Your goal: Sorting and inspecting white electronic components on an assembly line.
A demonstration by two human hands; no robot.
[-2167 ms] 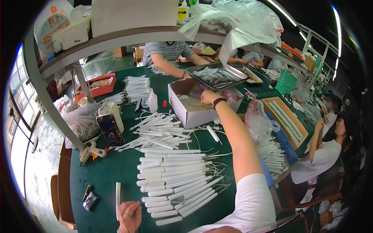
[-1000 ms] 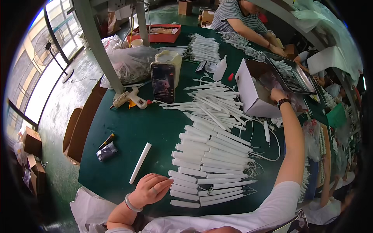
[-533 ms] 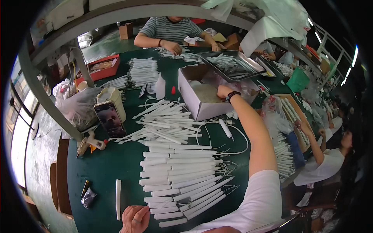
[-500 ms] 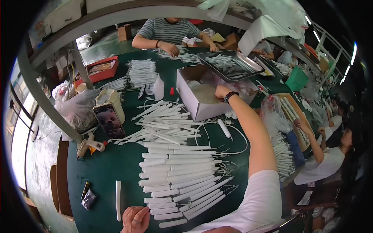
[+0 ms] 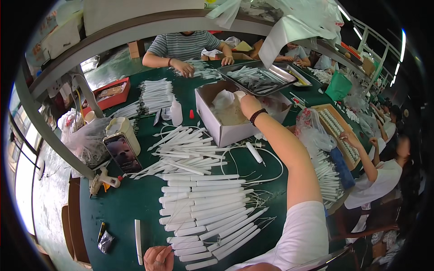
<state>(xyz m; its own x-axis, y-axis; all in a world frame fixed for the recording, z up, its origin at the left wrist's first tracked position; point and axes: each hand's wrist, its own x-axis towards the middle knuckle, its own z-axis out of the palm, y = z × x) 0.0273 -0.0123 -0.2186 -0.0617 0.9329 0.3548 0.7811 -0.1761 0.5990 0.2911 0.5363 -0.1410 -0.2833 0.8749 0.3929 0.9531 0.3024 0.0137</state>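
My right hand (image 5: 252,107), with a dark beaded bracelet at the wrist, reaches into an open white cardboard box (image 5: 221,132). Its fingers are closed at a small whitish piece (image 5: 239,95), too hidden to name. Inside the box lie clear plastic bags (image 5: 224,99) and pale contents. Near the front edge, my left hand (image 5: 158,258) rests with its fingers curled and closed, nothing seen in it. It lies beside the ends of a row of white candle-shaped sticks (image 5: 205,203) with thin wires at their right ends. A single white strip (image 5: 138,241) lies left of it.
Behind the row lies a pile of white tapered sticks (image 5: 185,151). A phone (image 5: 122,152) leans on a cream container, near a glue gun (image 5: 104,181). A metal tray (image 5: 257,77) overhangs the box. Across the table, a co-worker's hands (image 5: 184,68) handle sticks.
My right hand has shifted slightly inside the box, and a whitish piece now shows at its fingers. The view has shifted slightly; my left hand stays by the row.
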